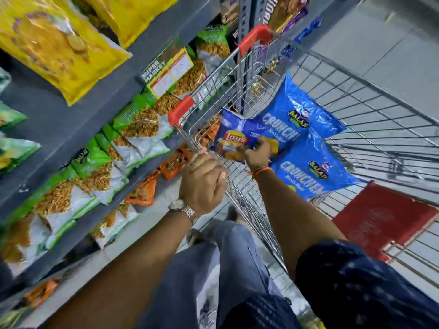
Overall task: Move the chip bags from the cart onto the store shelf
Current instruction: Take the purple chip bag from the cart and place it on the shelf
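A wire shopping cart (370, 119) with red corner guards stands right of the grey store shelf (78, 129). Inside the cart lie a blue Lay's chip bag (234, 136) and two larger blue Balaji Crunchem bags, one above (297, 115) and one below (313, 169). My right hand (257, 154) reaches into the cart and is shut on the lower edge of the Lay's bag. My left hand (202, 184), with a wristwatch, is curled around the cart's near rim wire.
The shelf tiers hold yellow snack bags (54, 46) on top, green-and-white namkeen bags (99, 167) in the middle and orange packs (147, 188) lower down. A price tag (169, 72) hangs on the shelf edge. A red panel (380, 219) lies at the cart's right. Grey floor lies beyond.
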Demonstrator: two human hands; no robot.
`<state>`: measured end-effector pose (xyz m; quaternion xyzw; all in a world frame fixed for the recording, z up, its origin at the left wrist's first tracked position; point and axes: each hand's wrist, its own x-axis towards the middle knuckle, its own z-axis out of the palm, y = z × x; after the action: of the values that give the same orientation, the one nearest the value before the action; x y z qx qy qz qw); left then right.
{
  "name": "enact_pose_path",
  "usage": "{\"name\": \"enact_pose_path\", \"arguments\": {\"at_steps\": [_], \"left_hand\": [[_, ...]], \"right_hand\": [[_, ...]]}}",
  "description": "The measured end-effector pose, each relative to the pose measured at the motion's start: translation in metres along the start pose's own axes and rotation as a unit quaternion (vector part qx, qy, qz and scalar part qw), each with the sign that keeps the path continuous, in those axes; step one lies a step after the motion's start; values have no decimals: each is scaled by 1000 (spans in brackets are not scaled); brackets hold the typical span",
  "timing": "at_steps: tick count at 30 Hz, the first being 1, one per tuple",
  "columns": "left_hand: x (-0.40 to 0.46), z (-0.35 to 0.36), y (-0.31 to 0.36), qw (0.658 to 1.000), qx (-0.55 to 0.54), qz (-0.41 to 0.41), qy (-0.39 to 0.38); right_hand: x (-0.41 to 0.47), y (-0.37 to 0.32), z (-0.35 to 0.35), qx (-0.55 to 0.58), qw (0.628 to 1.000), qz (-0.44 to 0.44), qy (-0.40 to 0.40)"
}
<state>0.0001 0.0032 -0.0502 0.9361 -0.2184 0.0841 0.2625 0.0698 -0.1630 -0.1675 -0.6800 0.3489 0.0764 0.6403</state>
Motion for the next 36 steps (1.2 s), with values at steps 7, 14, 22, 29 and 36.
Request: {"name": "enact_pose_path", "arguments": {"at_steps": [7, 14, 22, 29, 36], "left_hand": [[5, -18, 3, 997, 18, 2, -74], [13, -93, 13, 997, 25, -13, -67], [30, -252, 39, 991, 97, -9, 87], [-5, -404, 50, 944, 251, 2, 215], [-106, -514, 33, 858, 381, -102, 328]], "right_hand": [[-17, -27, -2, -6, 999, -40, -10], [-65, -106, -26, 27, 988, -147, -42], [-174, -251, -42, 74, 933, -308, -169], [-297, -391, 0, 68, 837, -435, -324], [-417, -464, 68, 150, 739, -459, -470]]}}
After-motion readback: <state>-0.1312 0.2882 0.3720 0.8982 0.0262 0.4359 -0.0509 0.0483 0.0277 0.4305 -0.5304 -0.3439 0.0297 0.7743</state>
